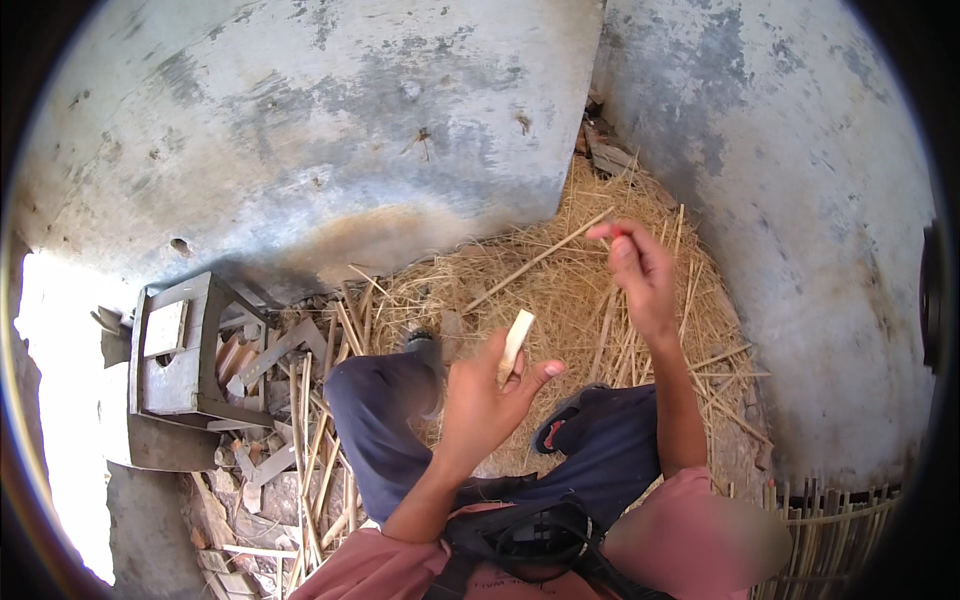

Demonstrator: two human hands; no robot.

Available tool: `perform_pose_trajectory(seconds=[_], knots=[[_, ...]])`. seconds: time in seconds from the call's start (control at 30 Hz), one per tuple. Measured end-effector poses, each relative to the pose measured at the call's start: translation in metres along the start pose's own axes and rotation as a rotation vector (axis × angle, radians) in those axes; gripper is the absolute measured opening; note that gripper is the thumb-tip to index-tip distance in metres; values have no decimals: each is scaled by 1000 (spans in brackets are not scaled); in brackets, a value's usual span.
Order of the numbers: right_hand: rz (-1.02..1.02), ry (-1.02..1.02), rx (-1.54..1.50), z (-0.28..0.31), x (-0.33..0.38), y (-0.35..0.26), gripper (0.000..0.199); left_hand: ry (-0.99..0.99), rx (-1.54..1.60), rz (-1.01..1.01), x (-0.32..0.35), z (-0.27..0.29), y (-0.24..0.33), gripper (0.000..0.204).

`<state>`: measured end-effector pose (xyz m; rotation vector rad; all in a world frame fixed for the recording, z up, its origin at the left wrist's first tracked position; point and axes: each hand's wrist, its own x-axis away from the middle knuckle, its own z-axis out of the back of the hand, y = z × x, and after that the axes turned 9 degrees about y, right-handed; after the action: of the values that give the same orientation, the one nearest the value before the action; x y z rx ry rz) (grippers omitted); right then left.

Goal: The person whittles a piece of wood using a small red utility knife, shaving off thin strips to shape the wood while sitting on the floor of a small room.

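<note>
My left hand (pixel 478 398) is closed around a short, flat, pale strip of wood or split bamboo (pixel 515 342). The strip points up and slants to the right above my fingers, and my thumb sticks out to the side. Farther right and higher, my right hand (pixel 642 278) is raised with bent fingers. A small red thing (pixel 617 232) shows at its fingertips, too little of it to name. The two hands are apart. Beneath them lies a heap of straw-like shavings (pixel 570 300), with a long thin stick (pixel 540 260) resting across it.
Pale, stained walls (pixel 400 130) stand ahead and to the right (pixel 790 250). On the left, a wooden box frame (pixel 180 340) sits among scrap wood, beside long split sticks (pixel 318 450). A row of upright sticks (pixel 835 520) forms a woven edge at lower right.
</note>
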<state>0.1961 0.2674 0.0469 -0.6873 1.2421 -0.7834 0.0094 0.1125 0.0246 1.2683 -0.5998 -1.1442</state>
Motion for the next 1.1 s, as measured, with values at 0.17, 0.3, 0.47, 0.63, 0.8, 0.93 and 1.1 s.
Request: perform_pose_trajectory(seconds=[0.17, 0.3, 0.47, 0.63, 0.8, 0.93, 1.1], knots=[[91, -346, -39, -17, 34, 15, 29, -22, 27, 32, -8, 17, 1, 46], [191, -393, -26, -26, 46, 1, 33, -97, 30, -13, -11, 19, 0, 50], [289, -388, -20, -35, 47, -2, 32, -131, 48, -41, -9, 17, 0, 47], [353, -368, 8, -38, 49, -1, 28, -80, 125, -49, -8, 12, -4, 38], [385, -331, 24, -41, 50, -2, 25, -89, 90, -68, -10, 13, -3, 34], [394, -297, 58, -44, 53, -9, 27, -79, 89, -50, -8, 17, 0, 27], [403, -197, 86, -49, 57, -10, 32, -22, 152, 21, -7, 10, 5, 22]])
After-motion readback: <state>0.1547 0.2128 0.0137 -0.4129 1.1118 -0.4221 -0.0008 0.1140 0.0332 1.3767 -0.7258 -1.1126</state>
